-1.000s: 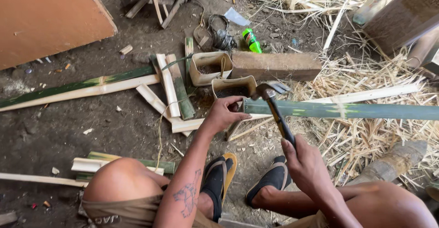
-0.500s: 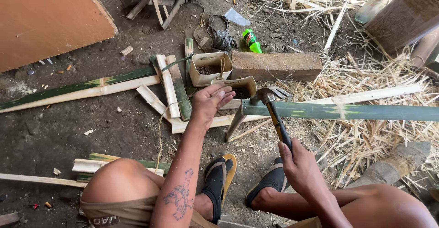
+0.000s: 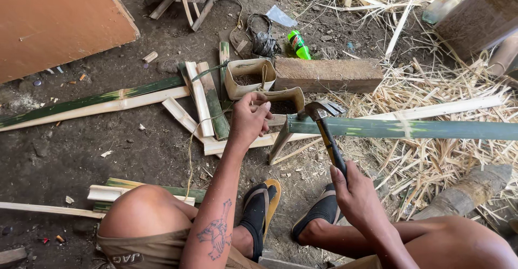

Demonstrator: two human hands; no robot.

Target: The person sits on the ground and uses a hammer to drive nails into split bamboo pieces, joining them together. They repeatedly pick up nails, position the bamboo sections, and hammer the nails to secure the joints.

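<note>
On the dirt floor (image 3: 81, 156) of a work area, seen from above, a person sits low with knees apart and both feet in dark sandals, so the work lies between the legs. Far left stands a big orange-brown board (image 3: 54, 21). The largest piece in hand is a long green bamboo pole (image 3: 410, 129), running in from the right edge to the middle, roughly level, its near end resting on a slanted split piece that props it off the ground, probably to give it steady support. Behind it lies a squared wooden block (image 3: 329, 74), and to the right a heap of pale bamboo shavings (image 3: 442, 156) covers the ground. To the left, split bamboo slats (image 3: 202, 104) lie side by side, with longer strips stretching off to the left edge. Two small cut bamboo cups (image 3: 249, 77) stand just left of the block, holding something dark; what it is cannot be made out. A green plastic bottle (image 3: 298, 43) lies farther back.

The right hand (image 3: 353, 196) is closed tight around the handle of a hammer (image 3: 324, 129), whose claw head sits right at the pole's end. The left hand (image 3: 249, 119) is curled with fingertips pinched together just left of the pole's end, apparently on something small, too small to tell, held close so the hammer head can meet it
</note>
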